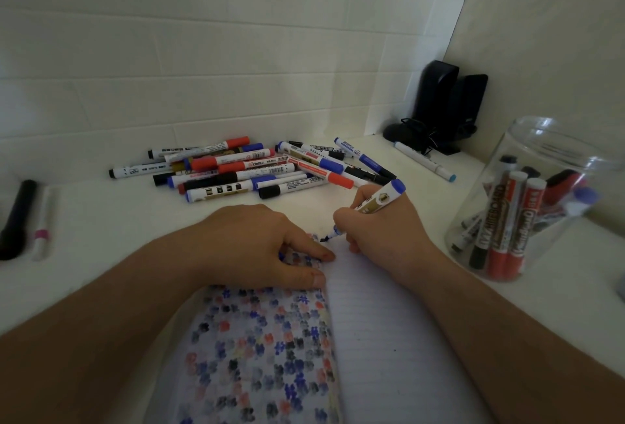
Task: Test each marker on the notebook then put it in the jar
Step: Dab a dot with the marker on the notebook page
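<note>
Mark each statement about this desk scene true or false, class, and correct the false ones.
1. The right hand grips a blue marker with its tip at the notebook. True.
2. The left hand holds a red marker. False: it holds no marker and rests on the notebook's left page.
3. The glass jar at the right already holds several markers. True.
4. The pile of markers lies between the notebook and the wall. True.
5. The notebook's right page is covered in colour marks. False: the dense marks are on the left page; the lined right page is nearly blank.
6. The jar lies tipped on its side. False: it stands upright.
</note>
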